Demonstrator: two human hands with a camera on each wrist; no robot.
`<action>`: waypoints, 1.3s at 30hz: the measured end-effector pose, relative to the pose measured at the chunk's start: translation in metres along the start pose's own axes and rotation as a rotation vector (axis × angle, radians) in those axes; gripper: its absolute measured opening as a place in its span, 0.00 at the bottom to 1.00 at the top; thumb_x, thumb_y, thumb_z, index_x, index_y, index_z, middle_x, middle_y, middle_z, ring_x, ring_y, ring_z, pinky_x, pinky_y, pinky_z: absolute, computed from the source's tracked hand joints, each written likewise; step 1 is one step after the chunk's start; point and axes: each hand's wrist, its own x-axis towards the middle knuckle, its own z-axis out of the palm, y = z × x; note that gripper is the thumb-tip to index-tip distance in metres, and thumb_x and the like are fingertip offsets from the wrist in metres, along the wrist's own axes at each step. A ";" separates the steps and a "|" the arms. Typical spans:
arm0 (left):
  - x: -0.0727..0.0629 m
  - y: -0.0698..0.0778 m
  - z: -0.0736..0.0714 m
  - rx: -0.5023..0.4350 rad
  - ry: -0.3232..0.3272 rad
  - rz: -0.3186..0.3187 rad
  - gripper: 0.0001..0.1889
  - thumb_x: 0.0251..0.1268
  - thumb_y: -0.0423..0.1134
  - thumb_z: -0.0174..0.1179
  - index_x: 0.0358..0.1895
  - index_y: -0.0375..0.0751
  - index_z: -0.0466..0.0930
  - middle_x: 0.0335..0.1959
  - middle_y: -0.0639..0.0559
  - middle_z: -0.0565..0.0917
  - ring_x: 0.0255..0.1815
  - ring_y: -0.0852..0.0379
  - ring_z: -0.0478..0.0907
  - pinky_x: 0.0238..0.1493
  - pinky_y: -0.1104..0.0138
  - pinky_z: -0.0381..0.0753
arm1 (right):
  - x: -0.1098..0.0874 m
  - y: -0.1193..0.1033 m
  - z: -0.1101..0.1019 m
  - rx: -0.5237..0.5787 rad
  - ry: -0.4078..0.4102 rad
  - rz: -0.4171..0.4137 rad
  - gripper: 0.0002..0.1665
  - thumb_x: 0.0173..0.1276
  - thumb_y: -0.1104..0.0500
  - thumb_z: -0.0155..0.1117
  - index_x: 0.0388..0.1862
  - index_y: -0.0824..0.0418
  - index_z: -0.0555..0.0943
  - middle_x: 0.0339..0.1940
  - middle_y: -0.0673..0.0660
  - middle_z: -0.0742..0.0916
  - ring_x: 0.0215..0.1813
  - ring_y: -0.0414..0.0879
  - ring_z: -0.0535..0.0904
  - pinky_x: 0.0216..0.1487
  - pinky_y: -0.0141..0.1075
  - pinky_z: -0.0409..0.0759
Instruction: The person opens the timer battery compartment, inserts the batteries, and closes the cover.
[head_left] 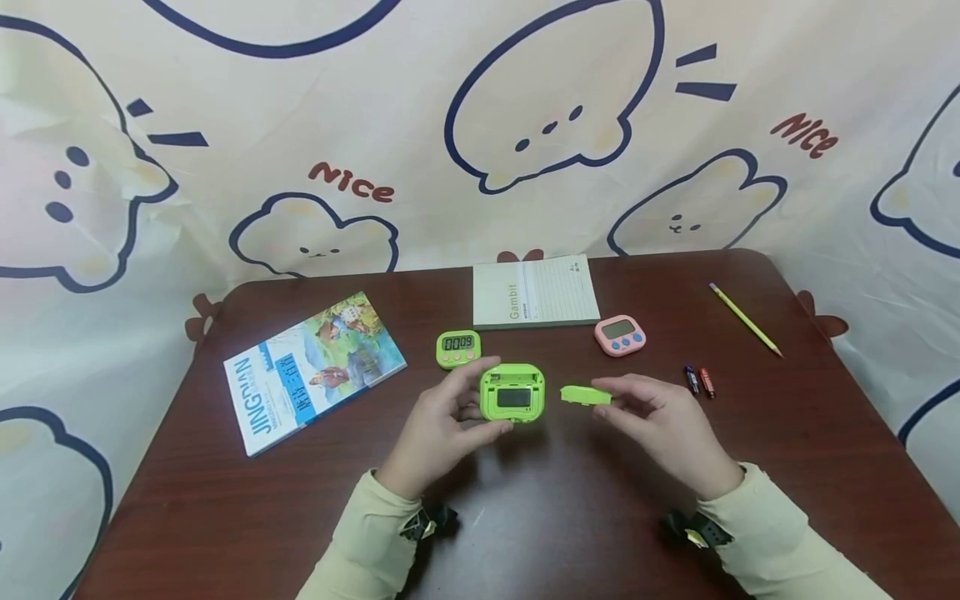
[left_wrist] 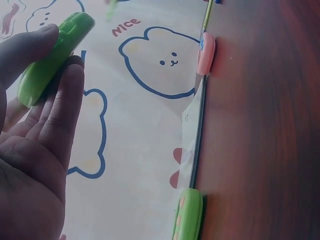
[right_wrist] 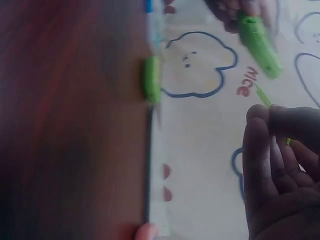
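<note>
My left hand (head_left: 442, 425) grips a light green digital timer (head_left: 534, 408) by its edge, thumb below and fingers above. The face toward the head camera shows a dark rectangle and a recess along the top. In the left wrist view the timer (left_wrist: 42, 75) appears edge-on between thumb and fingers. Just to its right, my right hand (head_left: 667, 425) pinches a thin green cover (head_left: 581, 395) between thumb and fingertips, apart from the timer. The right wrist view shows this cover (right_wrist: 263, 96) nearly edge-on. Both hands are raised above the table.
Behind my left hand lies another green timer (head_left: 458, 348) reading 00:09. A pink timer (head_left: 620, 336) and a notepad (head_left: 536, 292) lie farther back. Two small batteries (head_left: 707, 382), one red and one dark, lie right, near a pencil (head_left: 745, 319). A book (head_left: 315, 372) lies left.
</note>
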 end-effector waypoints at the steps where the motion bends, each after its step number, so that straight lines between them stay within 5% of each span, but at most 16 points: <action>1: 0.000 0.000 0.000 -0.002 0.001 0.002 0.40 0.53 0.28 0.75 0.71 0.47 0.69 0.46 0.43 0.85 0.40 0.55 0.87 0.44 0.62 0.87 | 0.000 0.003 0.000 -0.010 -0.010 0.000 0.18 0.57 0.67 0.77 0.48 0.58 0.88 0.36 0.46 0.89 0.32 0.37 0.82 0.34 0.28 0.82; 20: -0.001 0.004 -0.001 -0.009 0.009 0.027 0.41 0.53 0.27 0.75 0.71 0.48 0.69 0.47 0.43 0.85 0.40 0.56 0.86 0.44 0.64 0.87 | 0.002 0.068 0.005 -0.159 -0.225 0.059 0.13 0.60 0.62 0.76 0.42 0.47 0.88 0.37 0.42 0.82 0.38 0.41 0.76 0.37 0.32 0.78; 32: -0.001 0.004 0.000 -0.006 0.005 0.019 0.40 0.54 0.29 0.75 0.71 0.48 0.69 0.48 0.44 0.85 0.40 0.56 0.86 0.44 0.67 0.87 | 0.005 0.071 0.007 -0.257 -0.296 0.144 0.13 0.59 0.62 0.76 0.43 0.52 0.89 0.36 0.45 0.80 0.36 0.42 0.73 0.34 0.32 0.74; 39: 0.000 0.004 0.001 -0.094 0.001 0.024 0.40 0.52 0.27 0.75 0.70 0.46 0.69 0.53 0.43 0.85 0.44 0.54 0.87 0.46 0.64 0.87 | 0.006 0.070 0.007 -0.267 -0.311 0.141 0.13 0.59 0.62 0.76 0.43 0.53 0.89 0.36 0.45 0.81 0.36 0.42 0.73 0.34 0.32 0.74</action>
